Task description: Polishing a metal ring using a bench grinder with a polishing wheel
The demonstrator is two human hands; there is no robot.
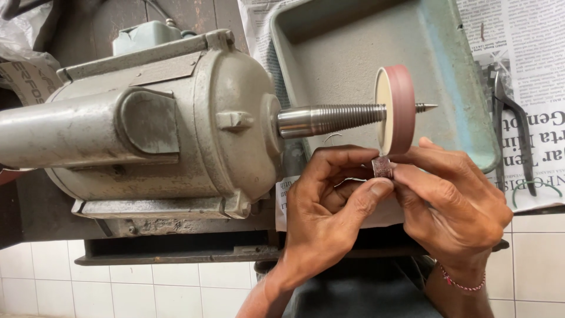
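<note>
A small metal ring (382, 166) is pinched between my left hand (332, 197) and my right hand (450, 200). Both hold it just under the reddish sanding wheel (400, 109), touching or nearly touching its lower edge. The wheel sits on a tapered threaded spindle (329, 119) that sticks out of a grey bench motor (153, 126). A thin wire loop shows behind my left fingers. A red cord bracelet circles my right wrist.
A grey-green metal tray (465, 76) lies behind the wheel on newspaper (541, 65). Dark pliers (513, 126) rest on the paper at the right. White tiled floor shows below the bench edge.
</note>
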